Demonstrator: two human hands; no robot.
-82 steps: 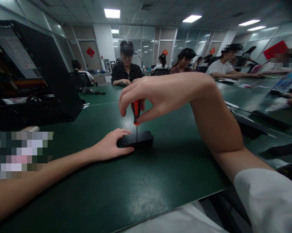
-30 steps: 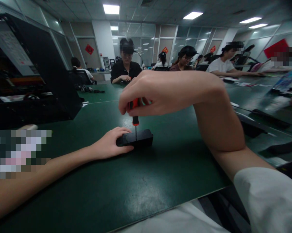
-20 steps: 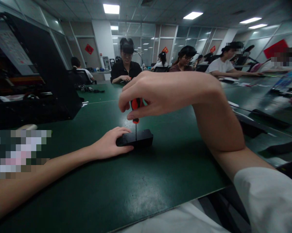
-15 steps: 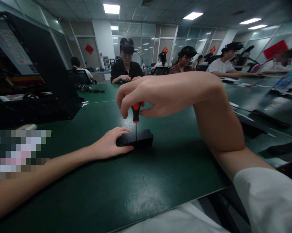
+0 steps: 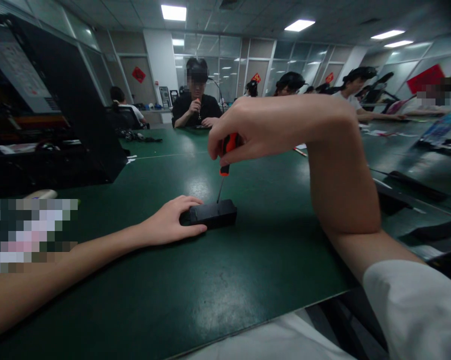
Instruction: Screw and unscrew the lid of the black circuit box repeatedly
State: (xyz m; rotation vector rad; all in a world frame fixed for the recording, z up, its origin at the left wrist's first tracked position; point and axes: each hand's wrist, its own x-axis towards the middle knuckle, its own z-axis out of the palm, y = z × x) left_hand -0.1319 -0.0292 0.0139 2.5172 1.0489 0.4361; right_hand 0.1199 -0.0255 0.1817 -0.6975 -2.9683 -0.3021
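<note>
A black rectangular block-shaped device (image 5: 219,216) lies on the green table (image 5: 225,295), its kind not clear. My left hand (image 5: 174,218) grips its left end, thumb along the near side and fingers over the far side. Above it, my right hand (image 5: 244,132) is closed around the red and black handle of a screwdriver (image 5: 225,169). The screwdriver leans, handle to the right, and its thin shaft reaches down to the device's top face. Whether the tip touches the surface or sits in a hole, I cannot tell.
A large black open-sided case (image 5: 78,115) stands at the left. A clear bottle (image 5: 441,127) and dark flat pieces (image 5: 441,227) lie at the right. Across the table sits a person in black (image 5: 197,107); other people sit farther right.
My right hand has lifted and shifted right with the screwdriver. Its shaft has gone from upright to tilted, its tip farther back. My left hand and the device have stayed put.
</note>
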